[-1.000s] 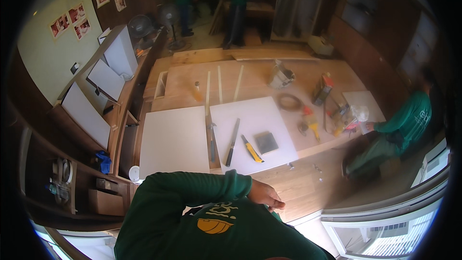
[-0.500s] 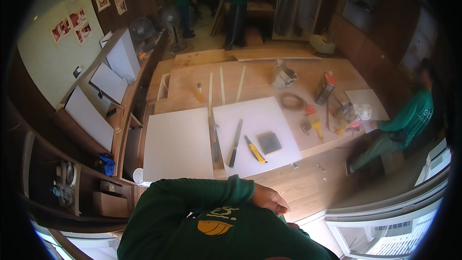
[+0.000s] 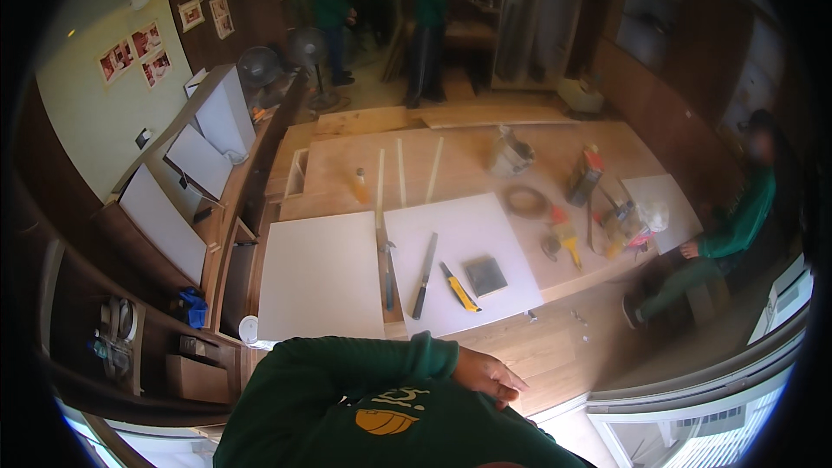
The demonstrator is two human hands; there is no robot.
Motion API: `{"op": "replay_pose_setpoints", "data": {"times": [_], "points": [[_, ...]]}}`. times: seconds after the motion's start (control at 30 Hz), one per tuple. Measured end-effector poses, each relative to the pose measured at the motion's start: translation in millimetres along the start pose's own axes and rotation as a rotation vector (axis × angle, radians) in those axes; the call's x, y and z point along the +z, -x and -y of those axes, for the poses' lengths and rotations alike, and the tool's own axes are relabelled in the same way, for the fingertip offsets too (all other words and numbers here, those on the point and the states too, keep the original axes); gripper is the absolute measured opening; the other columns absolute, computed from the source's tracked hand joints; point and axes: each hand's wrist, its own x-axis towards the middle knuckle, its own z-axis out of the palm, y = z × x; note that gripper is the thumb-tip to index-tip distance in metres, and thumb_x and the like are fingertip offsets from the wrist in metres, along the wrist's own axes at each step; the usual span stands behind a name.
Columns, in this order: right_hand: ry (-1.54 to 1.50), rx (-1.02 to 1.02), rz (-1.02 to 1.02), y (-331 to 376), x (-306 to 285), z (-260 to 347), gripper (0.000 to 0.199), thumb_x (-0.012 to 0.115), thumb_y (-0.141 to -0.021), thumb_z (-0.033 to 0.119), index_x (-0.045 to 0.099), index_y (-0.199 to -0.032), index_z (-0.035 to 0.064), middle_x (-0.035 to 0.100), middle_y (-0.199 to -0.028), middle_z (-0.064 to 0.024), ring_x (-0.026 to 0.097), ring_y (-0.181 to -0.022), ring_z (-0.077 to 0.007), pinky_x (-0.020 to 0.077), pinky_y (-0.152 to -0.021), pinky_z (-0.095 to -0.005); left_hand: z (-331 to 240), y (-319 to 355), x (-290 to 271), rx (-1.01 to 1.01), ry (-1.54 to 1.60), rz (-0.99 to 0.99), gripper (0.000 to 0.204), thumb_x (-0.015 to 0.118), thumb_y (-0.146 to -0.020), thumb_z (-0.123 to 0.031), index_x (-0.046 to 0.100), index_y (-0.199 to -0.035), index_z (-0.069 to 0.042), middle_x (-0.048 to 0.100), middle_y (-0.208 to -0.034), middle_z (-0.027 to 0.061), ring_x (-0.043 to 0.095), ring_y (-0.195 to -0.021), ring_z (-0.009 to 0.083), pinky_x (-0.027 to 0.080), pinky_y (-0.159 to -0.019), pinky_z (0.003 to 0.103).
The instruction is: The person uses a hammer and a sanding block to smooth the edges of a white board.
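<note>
One hand (image 3: pixel 487 377) rests across the green-sleeved chest, fingers loosely curled, grasping nothing, above two white boards (image 3: pixel 322 276) on the floor.

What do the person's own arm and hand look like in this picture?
One arm shows, in a long dark green sleeve with a ribbed cuff. The hand is bare: no glove, and no ring or watch that I can make out. The green shirt bears a yellow emblem.

Dim interior, window glare lower right, fisheye-bent edges.
</note>
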Motion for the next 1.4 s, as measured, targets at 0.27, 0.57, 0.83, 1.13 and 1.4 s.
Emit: {"op": "replay_pose_setpoints", "data": {"times": [0.27, 0.57, 0.83, 1.13, 1.4], "points": [[-0.026, 0.047, 0.002, -2.7, -2.4, -1.3, 0.042, 0.057, -0.096, 0.042, 0.070, -0.122, 0.0119, 0.073, -0.113, -0.0175, 0.069, -0.107, -0.0344, 0.0506, -0.096, -0.0434, 16.4, 13.2, -13.3, -0.056, 0.008, 0.047, 0.057, 0.041, -0.108, -0.048, 0.061, -0.129, 0.000, 0.046, -0.153, 0.0211, 0.044, -0.139, 0.0336, 0.025, -0.121, 0.042], [-0.278, 0.205, 0.020, -8.9, -11.6, 2.8, 0.043, 0.063, -0.092, 0.045, 0.074, -0.114, 0.0100, 0.074, -0.107, -0.0154, 0.069, -0.097, -0.0308, 0.0504, -0.091, -0.0421, 9.5, -2.0, 3.4, 0.012, 0.003, -0.004, 0.061, 0.039, -0.108, -0.051, 0.060, -0.133, 0.001, 0.049, -0.151, 0.0214, 0.043, -0.140, 0.0336, 0.026, -0.121, 0.041], [-0.602, 0.386, 0.031, -14.3, -6.4, 19.3, 0.043, 0.069, -0.089, 0.044, 0.076, -0.107, 0.0061, 0.074, -0.098, -0.0133, 0.069, -0.088, -0.0262, 0.0509, -0.083, -0.0393, 19.8, 27.5, -9.9, -0.030, 0.088, -0.007, 0.068, 0.037, -0.108, -0.054, 0.050, -0.146, 0.001, 0.055, -0.142, 0.0199, 0.041, -0.141, 0.0330, 0.028, -0.120, 0.039], [-0.763, 0.358, 0.102, -15.3, -13.2, 28.0, 0.039, 0.062, -0.093, 0.041, 0.075, -0.110, 0.0078, 0.074, -0.103, -0.0143, 0.070, -0.097, -0.0285, 0.0517, -0.087, -0.0403, 29.9, 32.0, -0.5, 0.006, 0.040, -0.124, 0.067, 0.036, -0.107, -0.057, 0.068, -0.120, -0.001, 0.050, -0.150, 0.0162, 0.038, -0.145, 0.0354, 0.021, -0.123, 0.044], [-0.065, -0.047, 0.105, 1.3, -1.1, -11.2, 0.044, 0.052, -0.095, 0.045, 0.072, -0.116, 0.0118, 0.072, -0.117, -0.0167, 0.068, -0.109, -0.0336, 0.0498, -0.096, -0.0430, 92.9, 122.9, -7.0, -0.571, 0.156, -1.040, 0.057, 0.044, -0.106, -0.049, 0.074, -0.096, -0.002, 0.076, -0.087, 0.0082, 0.069, -0.070, 0.0226, 0.055, -0.069, 0.037]]}}
